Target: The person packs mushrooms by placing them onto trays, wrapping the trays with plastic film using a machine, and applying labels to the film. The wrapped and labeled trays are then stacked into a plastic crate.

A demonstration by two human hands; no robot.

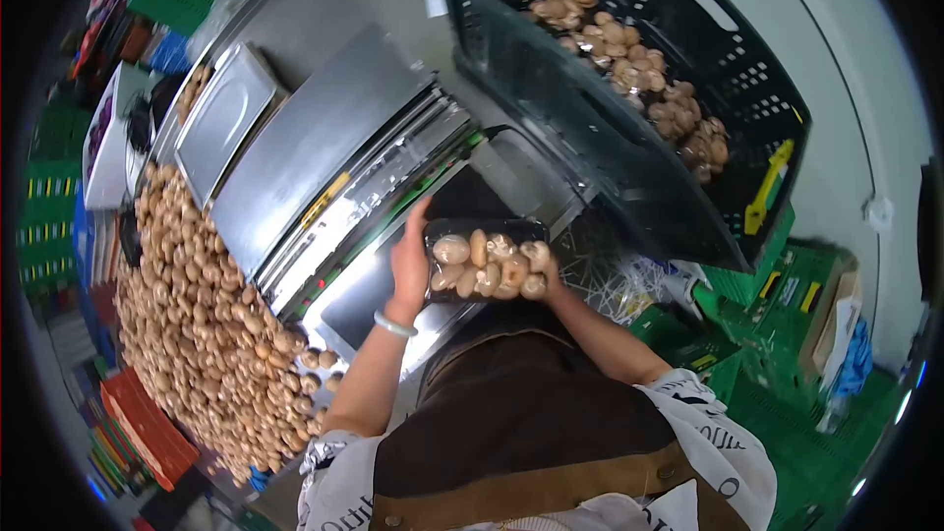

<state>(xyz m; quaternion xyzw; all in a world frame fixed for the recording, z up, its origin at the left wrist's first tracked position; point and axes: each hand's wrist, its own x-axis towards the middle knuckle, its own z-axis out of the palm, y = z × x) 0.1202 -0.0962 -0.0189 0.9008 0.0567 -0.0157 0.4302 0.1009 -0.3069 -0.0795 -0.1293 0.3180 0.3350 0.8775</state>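
In the middle of the head view, both my hands hold a black tray of brown mushrooms (492,265), with a shine over it like clear film. My left hand (408,261) grips its left end, thumb upward. My right hand (555,280) is at the right end, its fingers mostly hidden by the tray. Beneath and beyond the tray lies a steel wrapping machine (324,147) with rollers and a flat plate. A big heap of loose mushrooms (202,334) spreads to the left of my left arm.
A dark green crate (590,108) at upper right holds several packs of mushrooms (629,59). Metal trays (228,118) stand behind the heap. Green crates (787,334) are stacked at right, near plastic scraps (615,270). A red crate (147,428) sits at lower left.
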